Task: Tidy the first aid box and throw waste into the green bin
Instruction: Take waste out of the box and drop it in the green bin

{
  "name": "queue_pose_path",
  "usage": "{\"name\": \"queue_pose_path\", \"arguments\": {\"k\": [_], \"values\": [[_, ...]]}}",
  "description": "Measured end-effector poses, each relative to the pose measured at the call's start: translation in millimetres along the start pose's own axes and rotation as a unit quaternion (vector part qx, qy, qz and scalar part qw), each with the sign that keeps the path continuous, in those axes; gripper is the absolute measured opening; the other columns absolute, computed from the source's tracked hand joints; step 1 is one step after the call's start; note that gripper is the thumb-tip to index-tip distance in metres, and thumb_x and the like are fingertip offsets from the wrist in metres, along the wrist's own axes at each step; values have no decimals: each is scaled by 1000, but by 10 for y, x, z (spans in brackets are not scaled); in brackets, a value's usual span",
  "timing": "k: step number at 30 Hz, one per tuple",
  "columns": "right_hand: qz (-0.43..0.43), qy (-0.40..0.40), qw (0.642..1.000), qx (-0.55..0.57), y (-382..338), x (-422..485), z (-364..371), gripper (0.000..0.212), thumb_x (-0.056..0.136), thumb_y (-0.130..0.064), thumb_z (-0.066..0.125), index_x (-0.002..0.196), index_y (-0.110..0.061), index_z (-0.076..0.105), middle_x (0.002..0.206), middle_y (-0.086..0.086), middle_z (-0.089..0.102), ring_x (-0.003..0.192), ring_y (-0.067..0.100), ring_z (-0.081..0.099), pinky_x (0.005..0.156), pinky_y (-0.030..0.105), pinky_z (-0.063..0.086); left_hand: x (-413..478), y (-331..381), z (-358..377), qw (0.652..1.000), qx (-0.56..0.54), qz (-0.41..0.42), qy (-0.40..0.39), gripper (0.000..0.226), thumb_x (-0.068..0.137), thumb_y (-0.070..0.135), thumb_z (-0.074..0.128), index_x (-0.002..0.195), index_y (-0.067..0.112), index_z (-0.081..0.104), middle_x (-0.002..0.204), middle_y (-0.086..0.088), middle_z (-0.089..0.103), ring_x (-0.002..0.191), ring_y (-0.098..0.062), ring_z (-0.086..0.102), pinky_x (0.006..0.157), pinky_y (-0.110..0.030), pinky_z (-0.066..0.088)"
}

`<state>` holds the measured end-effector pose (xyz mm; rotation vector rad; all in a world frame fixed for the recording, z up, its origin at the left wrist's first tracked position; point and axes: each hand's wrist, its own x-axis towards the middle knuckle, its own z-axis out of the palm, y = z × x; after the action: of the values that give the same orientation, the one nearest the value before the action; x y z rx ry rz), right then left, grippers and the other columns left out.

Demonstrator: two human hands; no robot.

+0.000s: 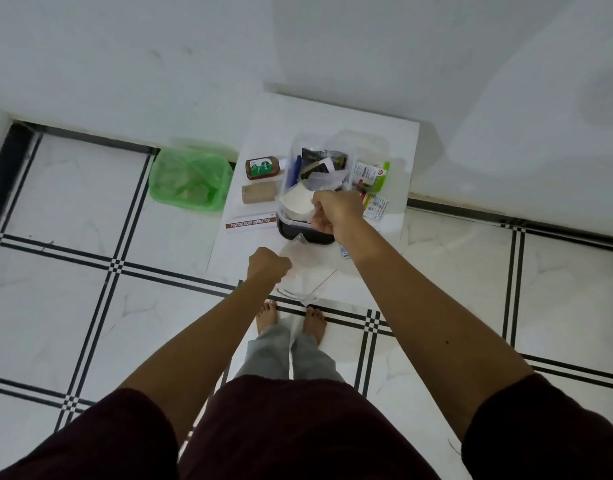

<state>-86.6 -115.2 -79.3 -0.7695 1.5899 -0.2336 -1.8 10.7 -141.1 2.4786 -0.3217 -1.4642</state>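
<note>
A clear plastic first aid box (291,157) stands on a low white table (395,133), crammed with dark packets and wrappers. My right hand (336,211) is over the box's near edge, fingers closed on a white paper piece (298,202). My left hand (267,265) is lower, in front of the table, pinching a clear plastic zip bag (301,282) that hangs down. The green bin (190,178), lined with a green bag, sits on the floor left of the table.
On the table left of the box lie a brown antiseptic bottle (263,168), a tan bandage roll (258,194) and an ointment carton (251,224). Green and white packets (371,174) lie right of the box. My bare feet (291,318) stand on tiled floor near the table.
</note>
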Motion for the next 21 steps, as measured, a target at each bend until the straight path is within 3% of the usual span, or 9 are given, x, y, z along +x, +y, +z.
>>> {"name": "queue_pose_path", "arguments": {"k": [3, 6, 10, 14, 17, 19, 21], "values": [[-22, 0, 1000, 16, 11, -100, 18, 21, 70, -9, 66, 89, -1, 62, 72, 10, 61, 59, 20, 59, 61, 34, 61, -59, 8, -260, 999, -32, -11, -39, 16, 74, 11, 71, 79, -3, 64, 64, -10, 62, 46, -16, 51, 29, -11, 30], [-47, 0, 999, 7, -21, -216, 84, 14, 64, -7, 64, 77, -5, 61, 76, 10, 60, 75, 24, 60, 73, 45, 61, -165, 5, -645, 996, -43, -16, -79, 12, 74, 8, 69, 68, 2, 62, 64, -9, 60, 47, -15, 47, 33, -10, 26], [-57, -45, 997, 26, -137, -419, 278, 17, 72, -1, 61, 88, 0, 64, 75, 11, 63, 58, 20, 59, 55, 29, 59, -294, -20, -1223, 995, -52, -24, -81, 13, 71, 11, 69, 61, 6, 62, 59, -3, 59, 48, -11, 46, 46, -17, 26], [-129, -12, 991, 9, -270, -603, 628, 6, 71, -8, 59, 75, -5, 55, 70, 9, 59, 56, 22, 54, 52, 32, 49, -266, -131, -1765, 989, -134, -33, -62, 12, 70, 8, 69, 61, 6, 62, 53, -2, 58, 40, -8, 46, 40, -15, 30], [-198, -5, 980, -16, -402, -687, 986, 15, 69, -9, 59, 65, -11, 45, 62, 5, 53, 50, 21, 53, 47, 29, 44, -101, -190, -2142, 970, -241, -19, -30, 8, 73, 6, 68, 69, 4, 62, 55, -4, 59, 35, -7, 48, 35, -13, 34], [-195, -34, 980, -31, -494, -694, 1237, 14, 70, -5, 59, 66, -10, 47, 64, 6, 53, 50, 21, 55, 41, 24, 46, 69, -194, -2352, 951, -311, -4, -1, 7, 76, 5, 68, 75, 1, 62, 52, -6, 61, 35, -8, 52, 35, -13, 38], [-168, -41, 984, -47, -571, -628, 1513, 6, 73, -4, 60, 73, -6, 55, 70, 6, 55, 58, 21, 58, 43, 28, 54, 263, -173, -2547, 932, -360, -3, 31, 7, 79, 3, 64, 74, -1, 60, 43, -5, 61, 35, -10, 54, 34, -13, 39]]}}
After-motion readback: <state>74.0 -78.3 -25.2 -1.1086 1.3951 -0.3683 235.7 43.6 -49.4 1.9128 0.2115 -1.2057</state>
